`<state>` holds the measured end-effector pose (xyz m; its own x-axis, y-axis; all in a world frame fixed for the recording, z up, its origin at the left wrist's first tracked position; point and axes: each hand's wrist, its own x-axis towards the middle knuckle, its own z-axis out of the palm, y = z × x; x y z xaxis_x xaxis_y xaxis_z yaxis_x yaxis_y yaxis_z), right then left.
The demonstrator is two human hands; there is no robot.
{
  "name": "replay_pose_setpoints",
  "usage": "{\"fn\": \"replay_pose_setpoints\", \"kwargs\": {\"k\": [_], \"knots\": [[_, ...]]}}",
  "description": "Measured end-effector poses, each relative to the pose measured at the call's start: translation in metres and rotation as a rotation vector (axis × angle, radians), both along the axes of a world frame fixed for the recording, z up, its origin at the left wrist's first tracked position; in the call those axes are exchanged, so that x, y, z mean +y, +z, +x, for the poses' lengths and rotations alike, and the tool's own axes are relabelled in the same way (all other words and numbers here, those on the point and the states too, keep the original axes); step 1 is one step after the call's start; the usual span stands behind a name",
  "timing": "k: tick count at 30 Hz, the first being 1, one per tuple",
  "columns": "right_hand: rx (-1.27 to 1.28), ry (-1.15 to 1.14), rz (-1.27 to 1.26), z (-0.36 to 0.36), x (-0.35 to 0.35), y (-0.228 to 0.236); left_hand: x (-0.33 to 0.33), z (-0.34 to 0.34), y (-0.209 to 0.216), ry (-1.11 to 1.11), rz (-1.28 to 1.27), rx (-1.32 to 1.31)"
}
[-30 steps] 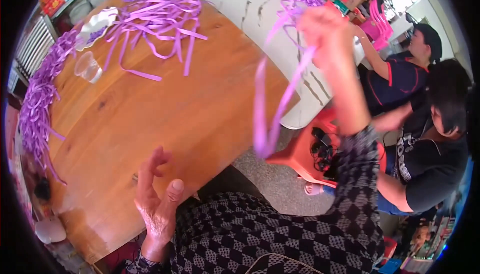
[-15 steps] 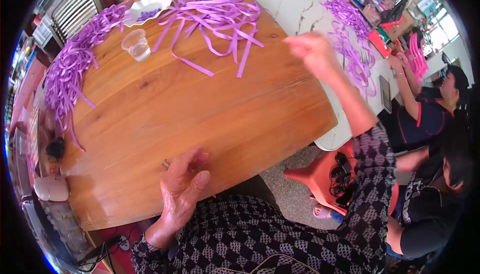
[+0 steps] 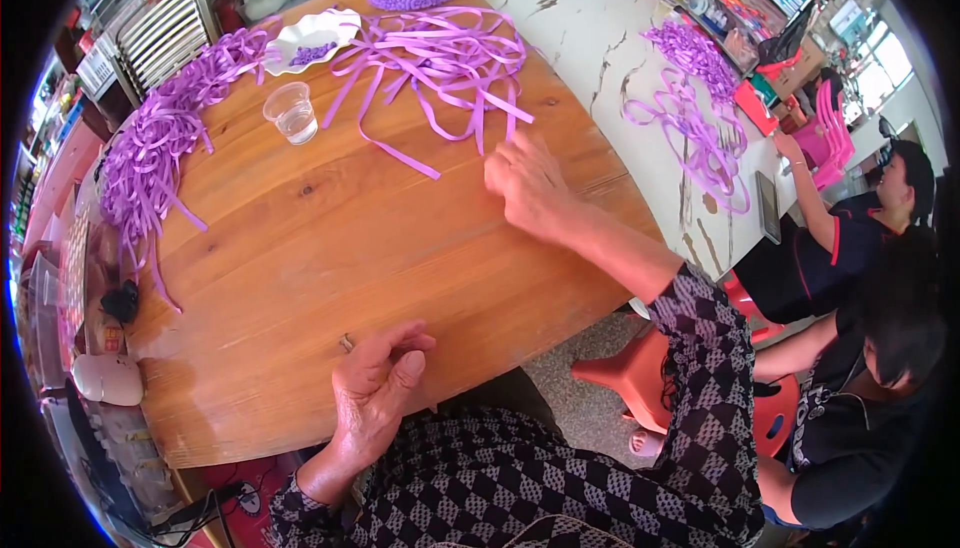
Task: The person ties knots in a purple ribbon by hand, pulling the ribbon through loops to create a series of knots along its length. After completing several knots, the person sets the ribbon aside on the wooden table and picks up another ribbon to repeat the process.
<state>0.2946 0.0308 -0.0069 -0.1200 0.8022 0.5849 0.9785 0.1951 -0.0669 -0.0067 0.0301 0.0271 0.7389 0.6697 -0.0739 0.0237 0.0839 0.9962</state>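
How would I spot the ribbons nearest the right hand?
On the wooden table, look toward the far end, right of the scalloped white dish. The purple ribbons there sprawl in loose strands beyond the right hand, unlike the dense left-edge bunch.

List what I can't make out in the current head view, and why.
All in the head view:
Whether the right hand grips a purple ribbon: its own back hides the palm.
Part of the orange stool: behind the right sleeve.
What the small object beside the left hand is: too small.
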Motion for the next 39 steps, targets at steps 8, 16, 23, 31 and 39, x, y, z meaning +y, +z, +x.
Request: {"fn": "replay_pose_setpoints", "kwargs": {"k": [8, 16, 23, 31, 39], "knots": [[0.639, 0.474, -0.060, -0.148, -0.086, 0.051, 0.000, 0.012, 0.031, -0.114, 0.334, -0.258], [1.475, 0.035, 0.136, -0.103, -0.091, 0.061, 0.024, -0.014, 0.007, -0.059, 0.019, 0.011], [0.977, 0.154, 0.053, -0.159, -0.086, 0.017, 0.032, 0.003, 0.011, 0.020, -0.687, -0.398], [0.802, 0.128, 0.234, -0.165, -0.078, 0.020, 0.006, -0.005, 0.012, -0.141, -0.382, 0.008], [1.484, 0.046, -0.039, -0.181, -0.088, 0.015, -0.002, -0.001, 0.002, -0.102, -0.228, 0.043]]}}
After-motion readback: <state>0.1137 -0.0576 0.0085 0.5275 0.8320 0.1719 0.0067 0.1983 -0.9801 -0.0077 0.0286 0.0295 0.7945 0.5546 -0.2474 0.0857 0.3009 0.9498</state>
